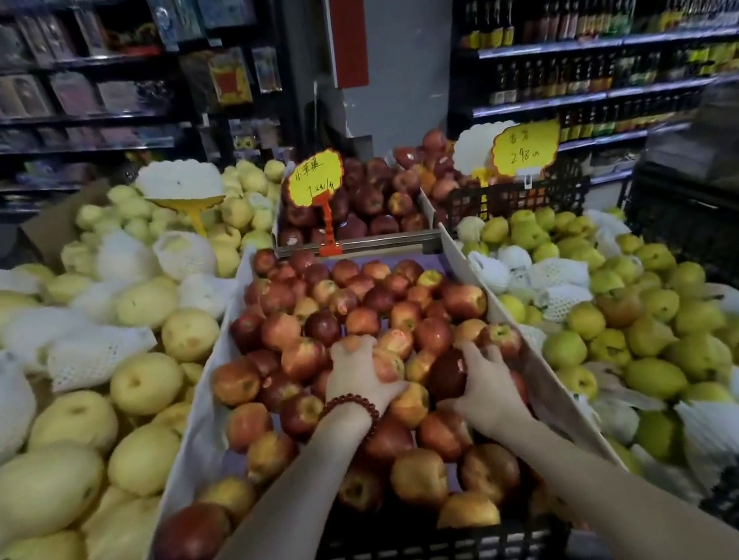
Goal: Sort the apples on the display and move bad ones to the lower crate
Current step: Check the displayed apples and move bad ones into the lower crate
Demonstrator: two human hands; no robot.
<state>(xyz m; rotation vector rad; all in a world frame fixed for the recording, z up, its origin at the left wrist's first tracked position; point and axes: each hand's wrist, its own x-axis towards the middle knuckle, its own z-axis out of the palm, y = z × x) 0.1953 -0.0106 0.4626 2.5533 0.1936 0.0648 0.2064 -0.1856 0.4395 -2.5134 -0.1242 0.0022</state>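
Red apples fill the crate (425, 556) before me. My left hand (359, 371) cups one apple (389, 365); my right hand (484, 387) curls round a dark apple (447, 373). I'd turn each slowly, checking for bruises before lifting.

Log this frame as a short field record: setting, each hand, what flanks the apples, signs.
setting: shop fruit display, shelves behind
left hand: on an apple in the apple crate, beaded bracelet on wrist
right hand: grips a dark red apple
left of apples: yellow pears, some in foam nets
right of apples: green pears
signs: yellow price tag behind the apples
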